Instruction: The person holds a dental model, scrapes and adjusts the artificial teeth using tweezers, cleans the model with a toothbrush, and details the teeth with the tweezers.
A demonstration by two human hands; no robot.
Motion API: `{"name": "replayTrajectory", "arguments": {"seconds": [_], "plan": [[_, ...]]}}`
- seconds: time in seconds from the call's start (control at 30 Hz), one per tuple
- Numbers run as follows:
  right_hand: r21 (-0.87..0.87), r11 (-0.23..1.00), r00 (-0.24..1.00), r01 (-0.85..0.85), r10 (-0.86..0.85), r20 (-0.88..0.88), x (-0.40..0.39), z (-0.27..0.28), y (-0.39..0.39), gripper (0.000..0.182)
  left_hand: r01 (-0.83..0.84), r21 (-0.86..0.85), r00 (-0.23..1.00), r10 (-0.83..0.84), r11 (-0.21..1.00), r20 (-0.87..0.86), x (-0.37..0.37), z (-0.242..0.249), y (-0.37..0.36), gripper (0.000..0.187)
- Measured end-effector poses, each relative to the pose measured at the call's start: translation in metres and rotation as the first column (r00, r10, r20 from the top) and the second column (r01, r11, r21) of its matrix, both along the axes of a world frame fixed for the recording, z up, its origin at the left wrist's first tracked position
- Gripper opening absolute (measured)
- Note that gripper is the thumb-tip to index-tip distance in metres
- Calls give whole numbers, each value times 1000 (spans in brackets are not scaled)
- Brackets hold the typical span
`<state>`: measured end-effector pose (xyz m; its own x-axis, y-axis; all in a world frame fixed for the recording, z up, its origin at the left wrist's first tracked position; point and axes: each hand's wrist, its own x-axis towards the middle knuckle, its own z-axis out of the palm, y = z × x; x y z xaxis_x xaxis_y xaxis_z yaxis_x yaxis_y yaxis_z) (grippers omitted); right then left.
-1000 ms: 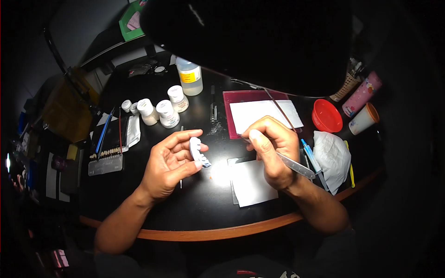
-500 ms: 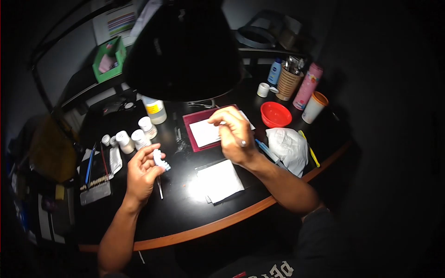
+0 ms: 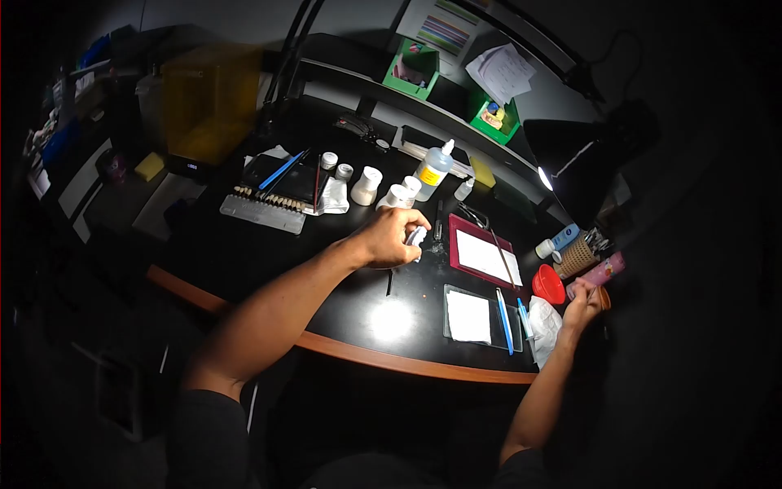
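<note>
My left hand [image 3: 391, 238] is closed on a small pale blue-white toothed piece [image 3: 416, 239], held above the black table in front of the white bottles. My right hand [image 3: 578, 310] is at the right, over the crumpled white bag or cloth [image 3: 544, 326] and beside the red bowl [image 3: 549, 284] and an orange-rimmed container [image 3: 604, 299]. Its fingers are curled and blurred; whether they hold anything is unclear. Between the hands are a maroon tray [image 3: 458, 253] with white paper and a thin brush across it, and a glass plate [image 3: 450, 328] with a white sheet.
White-capped bottles [image 3: 366, 187] and a yellow-labelled bottle [image 3: 433, 169] stand behind my left hand. A tooth shade strip [image 3: 262, 213] lies at left. Blue pens [image 3: 504, 321] lie near the front edge. A black lamp [image 3: 570, 155] and woven cup [image 3: 574, 257] are at right.
The view has swung left, bringing more of the left side into sight. My right hand has moved away from the maroon tray toward the red bowl. My left hand still holds the toothed piece.
</note>
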<state>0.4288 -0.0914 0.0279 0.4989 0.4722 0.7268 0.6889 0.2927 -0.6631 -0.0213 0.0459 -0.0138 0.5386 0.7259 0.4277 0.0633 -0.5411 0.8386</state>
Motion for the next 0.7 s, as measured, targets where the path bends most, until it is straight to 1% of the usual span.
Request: {"name": "replayTrajectory", "arguments": {"seconds": [0.03, 0.07, 0.1, 0.13, 0.17, 0.23, 0.27, 0.37, 0.47, 0.57, 0.67, 0.7], "plan": [[-66, 998, 999, 24, -22, 32, 17, -7, -12, 12, 16, 1, 999, -16, 1000, -40, 4, -9, 5, 45], [-166, 969, 977, 181, -159, 139, 24, -10, -26, 14, -8, 38, 993, 12, 999, -115, 3, -5, 1, 46], [-242, 908, 925, 342, -280, 256, 30, -14, -41, 17, -30, 76, 981, 44, 997, -190, 2, -1, -3, 48], [-273, 844, 863, 461, -356, 357, 48, -22, -52, 20, -4, 75, 979, 19, 997, -205, 2, -3, -1, 50], [-288, 763, 784, 578, -423, 454, 62, -31, -63, 22, -29, 94, 972, 50, 995, -231, 0, -3, -2, 49], [-385, 622, 720, 682, -479, 502, 60, -36, -85, 22, -65, 145, 952, 105, 987, -289, -2, 2, -3, 49], [-429, 541, 687, 724, -505, 523, 60, -38, -93, 22, -70, 123, 950, 104, 990, -295, -6, 5, -3, 48], [-569, 510, 764, 645, -465, 448, 57, -43, -105, 21, -134, 184, 939, 184, 974, -290, -11, 2, 1, 48], [-578, 523, 779, 626, -462, 425, 51, -46, -106, 18, -162, 183, 930, 212, 970, -300, -12, -2, 7, 48], [-505, 598, 783, 622, -460, 419, 70, -59, -105, 13, -150, 180, 939, 197, 972, -280, -10, -3, 9, 47], [-521, 519, 735, 678, -472, 487, 78, -51, -108, 13, -137, 239, 951, 195, 961, -239, -9, -6, 10, 46], [-436, 526, 675, 730, -455, 581, 91, -53, -112, 12, -134, 215, 962, 179, 967, -206, -9, -6, 10, 45]]}}
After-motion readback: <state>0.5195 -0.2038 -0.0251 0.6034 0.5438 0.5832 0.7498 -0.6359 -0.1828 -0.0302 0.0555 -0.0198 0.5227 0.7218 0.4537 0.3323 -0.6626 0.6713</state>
